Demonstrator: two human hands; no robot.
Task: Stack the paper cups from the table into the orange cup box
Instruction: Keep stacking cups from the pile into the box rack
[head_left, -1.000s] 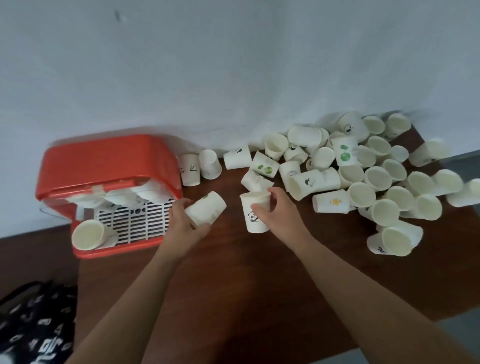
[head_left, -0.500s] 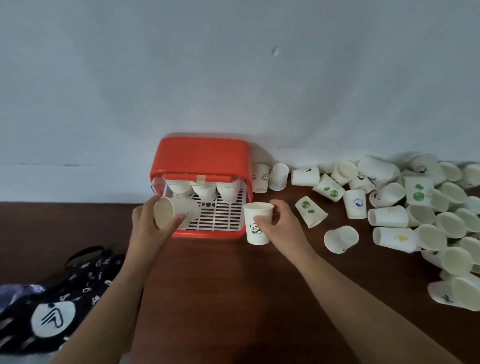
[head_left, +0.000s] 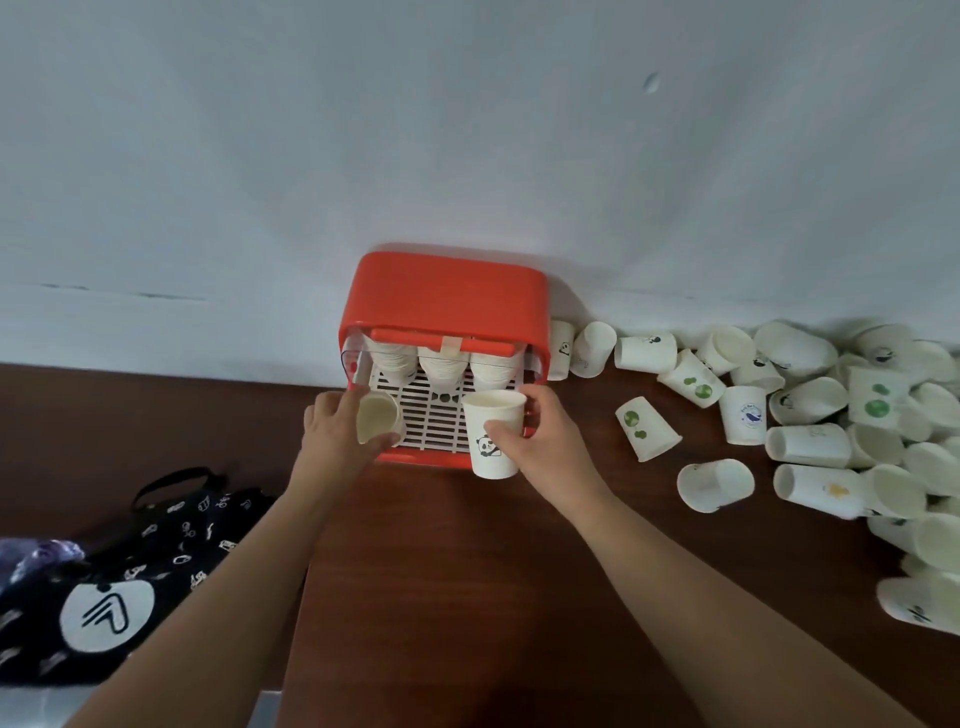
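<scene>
Here — cups (head_left: 491, 434) at box (head_left: 444, 296) front edge

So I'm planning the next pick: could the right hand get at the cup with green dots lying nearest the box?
Probably not yet: the right hand is full with the panda cup. The green-dot cup lies apart on bare table, nothing blocking it.

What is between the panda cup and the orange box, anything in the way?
Nothing visible blocks it. The right hand holds the panda cup upright right at the open front of the orange box. The left hand holds another cup off to the side, below the left stack.
</scene>
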